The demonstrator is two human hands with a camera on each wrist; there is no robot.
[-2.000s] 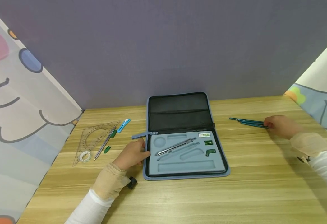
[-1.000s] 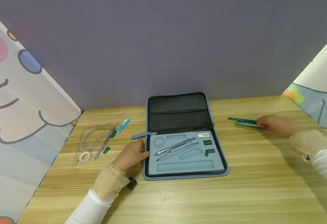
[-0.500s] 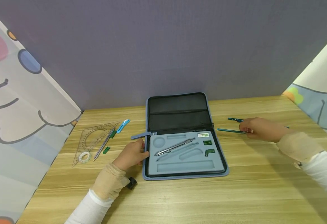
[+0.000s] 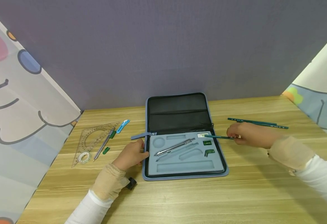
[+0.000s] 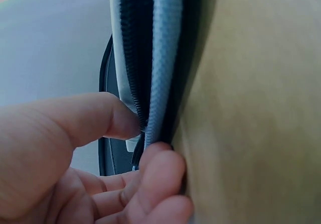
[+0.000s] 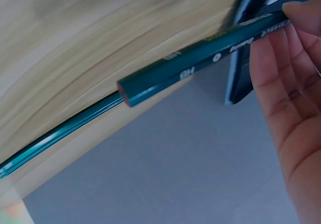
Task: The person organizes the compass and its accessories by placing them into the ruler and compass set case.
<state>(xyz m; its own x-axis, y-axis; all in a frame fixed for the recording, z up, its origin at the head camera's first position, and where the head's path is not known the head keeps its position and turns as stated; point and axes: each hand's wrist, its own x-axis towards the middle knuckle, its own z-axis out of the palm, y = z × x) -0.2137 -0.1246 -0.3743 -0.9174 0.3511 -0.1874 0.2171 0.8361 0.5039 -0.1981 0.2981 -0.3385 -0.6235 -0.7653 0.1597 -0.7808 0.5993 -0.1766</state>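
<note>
In the head view, an open zip case (image 4: pixel 177 119) lies mid-table, its lid back and a grey-blue moulded tray (image 4: pixel 186 172) inside. My left hand (image 4: pixel 130 155) grips its left edge; up close, the thumb lies on the zip edge (image 5: pixel 163 58) and fingertips come from beneath. My right hand (image 4: pixel 250 133) pinches a dark green pencil (image 4: pixel 218 136), whose far end is over the tray's upper right corner. Lettering including HB shows on the held pencil (image 6: pixel 200 58) in the right wrist view. The tray holds a metal compass (image 4: pixel 174 147), a green sharpener (image 4: pixel 207 142) and a small green angled piece (image 4: pixel 209 152).
Two more pencils (image 4: pixel 282 126) lie on the table (image 4: pixel 264 186) beyond the right hand. Left of the case are a clear set square (image 4: pixel 80 146), a white ring (image 4: pixel 84 157), a slim metal pen-like tool (image 4: pixel 103 144), a blue cutter (image 4: pixel 122 126) and small green pieces (image 4: pixel 106 150).
My right hand has separated one pencil from the group and carried it left to the case's upper right corner. Two pencils stay behind. My left hand keeps its place.
</note>
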